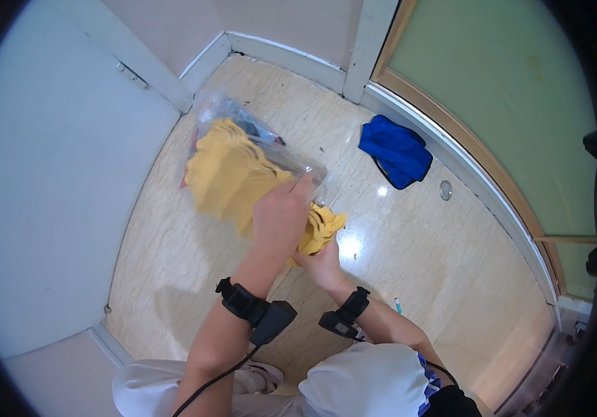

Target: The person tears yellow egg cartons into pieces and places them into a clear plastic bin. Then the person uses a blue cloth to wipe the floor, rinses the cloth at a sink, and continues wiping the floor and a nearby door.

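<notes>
Yellow cloth, wavy-edged, bunched at the hands beside filmy clear plastic

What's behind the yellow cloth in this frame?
Past the far edge of the yellow cloth, part of a clear plastic bag shows, with blue and dark patches visible. The cloth covers the rest, so anything else there cannot be seen.

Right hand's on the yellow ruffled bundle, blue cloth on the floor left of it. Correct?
One slip: the blue cloth lies on the floor to the right of the yellow ruffled bundle, as the head view shows. The right hand is on the bundle.
</notes>
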`<state>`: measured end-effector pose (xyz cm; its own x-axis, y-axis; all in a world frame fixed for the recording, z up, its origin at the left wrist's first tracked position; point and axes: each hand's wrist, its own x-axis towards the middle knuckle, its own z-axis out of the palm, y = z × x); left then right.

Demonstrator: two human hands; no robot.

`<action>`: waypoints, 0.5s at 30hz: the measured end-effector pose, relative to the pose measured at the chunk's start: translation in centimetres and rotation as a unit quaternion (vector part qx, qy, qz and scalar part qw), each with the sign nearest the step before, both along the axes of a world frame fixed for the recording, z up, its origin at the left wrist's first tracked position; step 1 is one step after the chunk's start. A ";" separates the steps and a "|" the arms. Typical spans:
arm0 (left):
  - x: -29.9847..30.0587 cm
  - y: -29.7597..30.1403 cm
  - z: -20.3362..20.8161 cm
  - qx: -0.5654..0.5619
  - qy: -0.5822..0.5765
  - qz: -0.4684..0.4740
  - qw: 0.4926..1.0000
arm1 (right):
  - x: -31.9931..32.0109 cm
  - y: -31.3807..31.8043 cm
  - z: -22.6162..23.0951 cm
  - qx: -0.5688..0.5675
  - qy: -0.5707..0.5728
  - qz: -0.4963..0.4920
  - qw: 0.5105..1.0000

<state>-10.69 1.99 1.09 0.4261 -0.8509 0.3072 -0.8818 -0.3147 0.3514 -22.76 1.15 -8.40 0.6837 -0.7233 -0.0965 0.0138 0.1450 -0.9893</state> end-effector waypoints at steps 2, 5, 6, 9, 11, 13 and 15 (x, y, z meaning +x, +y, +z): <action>0.1 0.1 0.0 0.019 -0.022 -0.048 0.998 | -0.2 -0.1 1.5 -0.018 0.046 0.040 0.998; -0.7 0.3 0.9 0.075 -0.048 -0.114 0.989 | -0.2 -0.8 1.7 -0.036 0.147 0.116 0.982; -1.2 0.5 1.3 0.084 -0.049 -0.126 0.987 | -0.1 -1.0 1.6 -0.040 0.185 0.144 0.971; -5.3 0.8 1.0 0.108 -0.051 -0.171 0.978 | 0.5 0.1 -5.8 -0.148 0.017 0.144 0.978; -6.4 1.5 0.4 0.082 -0.024 -0.159 0.984 | 1.6 -0.9 -5.0 -0.073 -0.025 0.140 0.987; -6.8 1.8 -0.9 0.002 0.038 -0.122 0.992 | 1.7 -2.5 -2.2 0.100 -0.039 0.121 0.987; -6.7 2.1 -1.5 -0.039 0.058 -0.086 0.994 | 2.9 -3.4 -1.3 0.208 -0.061 0.092 0.972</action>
<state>-17.37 4.13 -0.37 0.3130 -0.8896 0.3326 -0.8725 -0.1309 0.4708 -19.87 -2.29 -9.67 0.8226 -0.5039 -0.2635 0.0641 0.5426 -0.8375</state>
